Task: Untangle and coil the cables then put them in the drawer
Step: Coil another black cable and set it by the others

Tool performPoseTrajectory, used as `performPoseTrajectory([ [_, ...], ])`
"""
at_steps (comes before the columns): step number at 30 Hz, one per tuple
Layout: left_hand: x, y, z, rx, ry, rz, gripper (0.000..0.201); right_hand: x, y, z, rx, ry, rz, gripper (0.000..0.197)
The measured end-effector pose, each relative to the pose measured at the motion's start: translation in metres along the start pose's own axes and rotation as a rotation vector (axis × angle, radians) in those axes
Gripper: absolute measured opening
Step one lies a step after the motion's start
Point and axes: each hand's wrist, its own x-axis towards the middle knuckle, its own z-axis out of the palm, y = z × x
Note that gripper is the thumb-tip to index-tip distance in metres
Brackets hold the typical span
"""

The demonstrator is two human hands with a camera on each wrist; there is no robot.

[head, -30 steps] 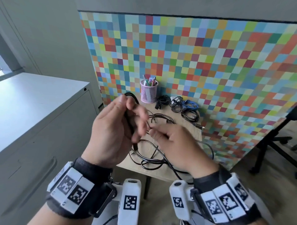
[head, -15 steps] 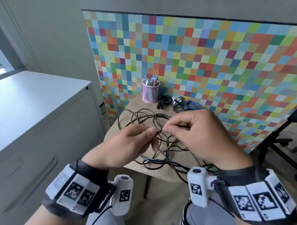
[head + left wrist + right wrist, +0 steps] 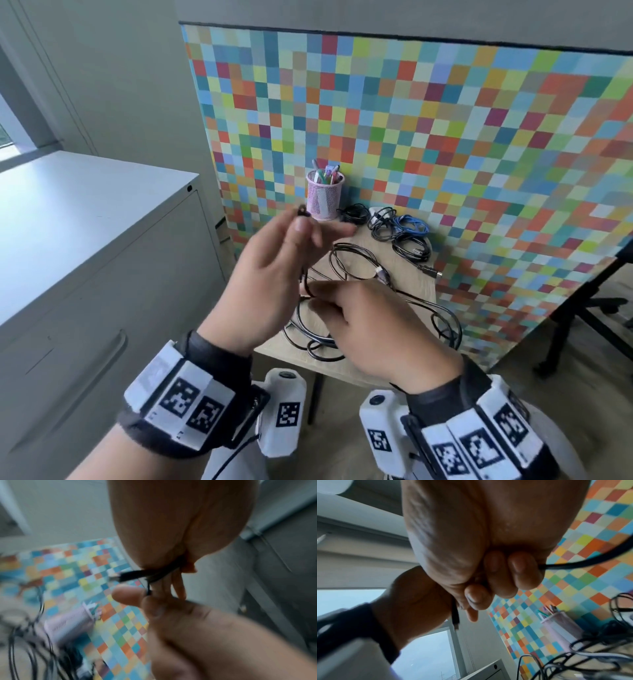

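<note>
Right hand [image 3: 373, 329]: nearest the camera, raised over the near part of the table, fingers curled into a fist round a black cable [image 3: 583, 562]; the cable leaves the fist beside the fingertips [image 3: 523, 573].
Left hand [image 3: 270, 274]: just beyond and to the left, lifted higher, thumb and forefinger pinching the same cable near its plug end [image 3: 120, 576]; the remaining fingers stretch out loosely.
Black cable: runs between the two hands and hangs down into loose, overlapping loops [image 3: 346, 274] lying on the table.
Table [image 3: 404, 270]: small, light wood, standing against the chequered panel.
Other cables: a black bundle [image 3: 352, 212], a blue and black tangle [image 3: 400, 226] and a black coil [image 3: 412, 250] lie at the far side of the table, apart from the held one.
Pen cup [image 3: 323, 195]: pink mesh, upright, holding pens, at the far edge.
Cabinet [image 3: 85, 246]: grey metal, left of the table, its drawer fronts closed.
Panel [image 3: 445, 137]: many-coloured squares, behind the table.
</note>
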Motion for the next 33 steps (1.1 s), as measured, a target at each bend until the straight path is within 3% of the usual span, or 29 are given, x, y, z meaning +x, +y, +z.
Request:
performPoseTrajectory([
  [2,-0.004,-0.005,0.001,0.589,-0.063,0.038,0.028,0.0,-0.007,-0.008,-0.061,-0.011,-0.012,0.014],
  [4,-0.006,-0.01,0.0,0.923,-0.113,0.093,0.028,-0.002,-0.007,-0.019,-0.032,0.025,-0.006,0.009],
  [9,-0.003,-0.007,0.001,0.982,-0.26,-0.008,0.035,-0.01,0.004,-0.039,0.104,0.12,0.022,0.018],
  [11,-0.003,-0.003,0.001,0.896,-0.318,-0.095,0.04,-0.011,0.006,-0.044,0.123,0.147,0.013,0.022],
  [14,-0.003,0.002,-0.007,0.588,-0.378,-0.325,0.057,-0.015,0.011,-0.056,0.126,0.216,0.002,0.02],
  [16,-0.003,0.003,-0.013,0.338,-0.378,-0.379,0.051,-0.015,0.019,-0.066,0.227,0.304,-0.007,0.009],
  [21,-0.002,0.0,-0.005,-0.2,-0.213,-0.301,0.032,-0.004,0.038,-0.055,0.321,0.355,-0.018,0.01],
  [23,-0.001,0.002,0.004,-0.374,-0.137,-0.24,0.03,0.001,0.037,-0.04,0.328,0.31,0.032,0.028],
  [25,0.0,0.002,0.01,-0.444,-0.045,-0.167,0.027,0.0,0.035,-0.026,0.277,0.263,0.059,0.041],
  [27,0.001,-0.002,0.016,-0.466,0.023,-0.089,0.026,-0.002,0.024,-0.014,0.153,0.172,0.065,0.029],
  [29,0.002,-0.006,0.018,-0.359,0.056,-0.027,0.027,-0.003,0.011,-0.005,0.05,0.061,0.071,0.023],
  [30,0.002,-0.01,0.017,-0.165,0.058,0.011,0.028,-0.003,0.005,-0.002,-0.013,0.011,0.062,0.025],
  [33,0.002,-0.024,0.006,0.8,-0.036,0.131,0.022,-0.001,0.001,-0.011,-0.088,-0.049,0.063,0.019],
])
